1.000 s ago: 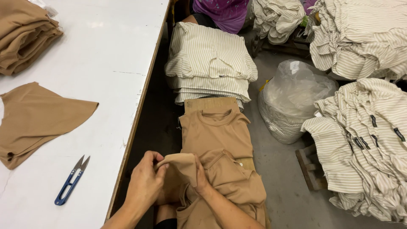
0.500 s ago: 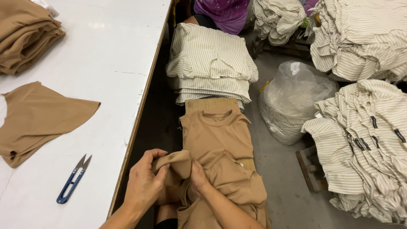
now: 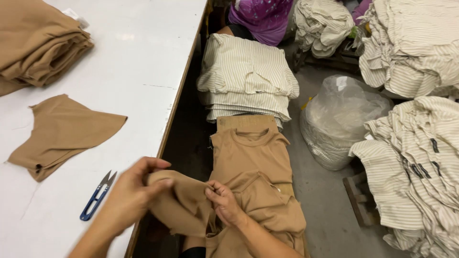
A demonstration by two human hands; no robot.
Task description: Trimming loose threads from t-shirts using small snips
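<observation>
Both hands are gripping a tan fabric piece (image 3: 184,203) at about six o'clock in the frame: the left hand (image 3: 129,198) is closing over its left end and the right hand (image 3: 224,203) is pinching its edge. Beneath it, a stack of tan shirts (image 3: 251,162) is lying. At seven o'clock, blue thread snips (image 3: 98,196) are resting on the white table (image 3: 138,52). A striped shirt stack (image 3: 246,76) is sitting at twelve o'clock, and a clear plastic bag (image 3: 342,119) at two o'clock.
</observation>
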